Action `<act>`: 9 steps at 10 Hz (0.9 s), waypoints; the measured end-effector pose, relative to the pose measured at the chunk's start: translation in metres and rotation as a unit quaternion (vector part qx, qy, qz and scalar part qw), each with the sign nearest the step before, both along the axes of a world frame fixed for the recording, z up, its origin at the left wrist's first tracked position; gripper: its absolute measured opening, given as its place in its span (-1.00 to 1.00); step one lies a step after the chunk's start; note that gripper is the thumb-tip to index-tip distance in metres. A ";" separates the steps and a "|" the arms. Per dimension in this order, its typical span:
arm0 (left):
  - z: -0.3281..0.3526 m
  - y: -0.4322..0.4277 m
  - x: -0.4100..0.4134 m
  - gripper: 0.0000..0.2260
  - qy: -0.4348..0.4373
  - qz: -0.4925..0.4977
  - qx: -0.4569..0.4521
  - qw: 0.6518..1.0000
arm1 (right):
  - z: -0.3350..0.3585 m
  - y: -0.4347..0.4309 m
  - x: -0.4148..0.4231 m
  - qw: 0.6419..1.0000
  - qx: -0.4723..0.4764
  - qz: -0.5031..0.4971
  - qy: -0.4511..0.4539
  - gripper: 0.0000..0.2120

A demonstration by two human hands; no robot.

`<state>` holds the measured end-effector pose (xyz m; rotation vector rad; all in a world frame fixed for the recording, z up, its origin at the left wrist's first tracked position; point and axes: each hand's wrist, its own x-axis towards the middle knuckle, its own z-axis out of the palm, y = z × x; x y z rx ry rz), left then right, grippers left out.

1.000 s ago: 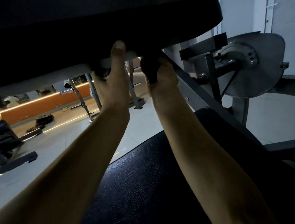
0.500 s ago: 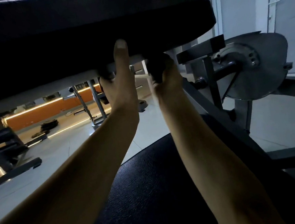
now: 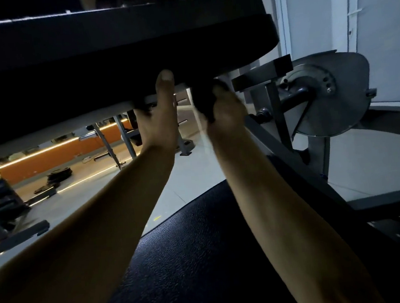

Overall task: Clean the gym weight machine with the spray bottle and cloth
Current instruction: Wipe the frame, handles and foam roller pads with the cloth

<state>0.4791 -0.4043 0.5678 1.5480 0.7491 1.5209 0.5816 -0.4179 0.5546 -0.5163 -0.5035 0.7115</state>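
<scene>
The weight machine's black upper pad (image 3: 112,50) spans the whole top of the view, tilted down toward the left, with a pale underside showing along its lower edge. Below it, a black textured seat pad (image 3: 203,259) fills the lower middle, and both forearms reach over it. A grey frame beam (image 3: 273,140) slants down to the right beside the seat pad, and a rounded grey cam plate (image 3: 339,95) sits on a dark axle at the right, in front of a pale door (image 3: 386,26). Pale floor tiles (image 3: 191,173) stretch away on the left toward an orange wall strip (image 3: 56,154), with a stack of weight plates (image 3: 59,174) lying on the floor near it. The left hand (image 3: 159,123) is raised to the upper pad's lower edge, its thumb (image 3: 164,86) straight and flat against the dark side. Its fingers go under the pad out of sight, so one cannot tell whether they are apart or curled. Just beside it, the right hand (image 3: 227,112) has its fingers clamped on what looks like a dark cloth (image 3: 203,100), though the dim light leaves this uncertain. The cloth is bunched and pressed up against the pad's underside near the frame.
</scene>
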 end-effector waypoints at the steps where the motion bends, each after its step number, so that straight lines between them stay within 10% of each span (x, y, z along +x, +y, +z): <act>1: 0.000 -0.004 -0.004 -0.06 0.010 -0.001 0.009 1.000 | -0.004 0.005 0.035 0.997 0.027 -0.012 0.065 -0.73; 9: -0.001 0.009 0.000 0.10 -0.010 -0.024 0.032 0.999 | -0.001 -0.031 -0.032 0.999 0.027 0.043 -0.018 -0.89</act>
